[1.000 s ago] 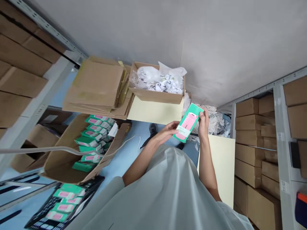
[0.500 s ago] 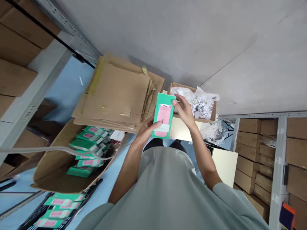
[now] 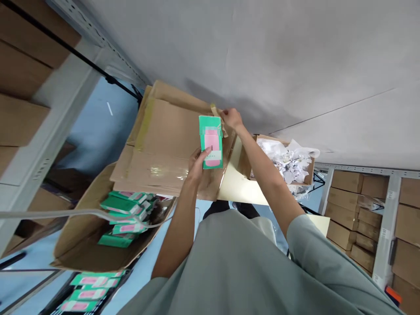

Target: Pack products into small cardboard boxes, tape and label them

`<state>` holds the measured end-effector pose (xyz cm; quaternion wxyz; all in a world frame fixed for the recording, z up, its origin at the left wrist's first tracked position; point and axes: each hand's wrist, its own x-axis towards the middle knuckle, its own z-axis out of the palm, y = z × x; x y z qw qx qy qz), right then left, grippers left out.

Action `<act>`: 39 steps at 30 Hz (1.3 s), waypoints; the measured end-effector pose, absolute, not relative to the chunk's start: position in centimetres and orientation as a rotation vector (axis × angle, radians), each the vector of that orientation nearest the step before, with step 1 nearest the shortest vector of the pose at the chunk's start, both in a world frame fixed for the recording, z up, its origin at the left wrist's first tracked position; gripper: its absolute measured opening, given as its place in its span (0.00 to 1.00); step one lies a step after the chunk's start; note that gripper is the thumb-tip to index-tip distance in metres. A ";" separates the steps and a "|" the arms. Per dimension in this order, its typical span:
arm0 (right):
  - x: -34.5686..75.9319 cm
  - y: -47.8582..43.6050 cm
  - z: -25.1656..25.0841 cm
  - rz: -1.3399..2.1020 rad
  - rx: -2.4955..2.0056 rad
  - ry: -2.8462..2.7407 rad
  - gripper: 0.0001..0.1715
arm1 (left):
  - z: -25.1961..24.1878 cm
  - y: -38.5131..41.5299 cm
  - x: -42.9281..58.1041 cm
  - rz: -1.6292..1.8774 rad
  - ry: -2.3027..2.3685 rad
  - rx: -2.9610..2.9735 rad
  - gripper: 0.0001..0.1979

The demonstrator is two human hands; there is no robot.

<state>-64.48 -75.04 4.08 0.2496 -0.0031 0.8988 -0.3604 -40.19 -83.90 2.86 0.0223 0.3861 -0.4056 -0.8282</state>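
My left hand [image 3: 197, 162] grips the lower end of a green box with a pink front [image 3: 210, 142] and holds it upright over a stack of flattened cardboard [image 3: 164, 144]. My right hand [image 3: 230, 118] is at the box's upper right corner, fingers pinched at its top flap. Below left, an open carton [image 3: 82, 236] holds several similar green and pink boxes [image 3: 124, 210].
A black crate [image 3: 85, 288] of more green boxes sits at the bottom left. A small carton of white wrappers [image 3: 285, 159] rests on a cream board [image 3: 239, 188] to the right. Metal shelves with brown cartons [image 3: 361, 210] stand right and left. The floor is blue.
Both hands carried the green box leftward, from beside the wrapper carton to above the flattened cardboard. The box turned more upright. The right hand stayed at its top end.
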 end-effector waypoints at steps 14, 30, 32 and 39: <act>-68.2 -79.2 -2.6 -0.866 0.299 2.366 0.08 | -2.6 -85.9 -41.7 -2.597 -0.908 1.429 0.25; -60.0 -62.9 12.7 -2.025 0.135 2.452 0.33 | 2.5 -82.1 -43.1 -2.431 -1.369 1.169 0.30; -56.6 -57.2 15.4 -2.159 0.162 2.449 0.37 | 5.2 -79.8 -43.2 -2.456 -1.431 1.043 0.29; -42.7 -37.2 22.2 -2.295 0.780 2.683 0.29 | 13.8 -66.8 -42.3 -2.653 -1.756 0.387 0.29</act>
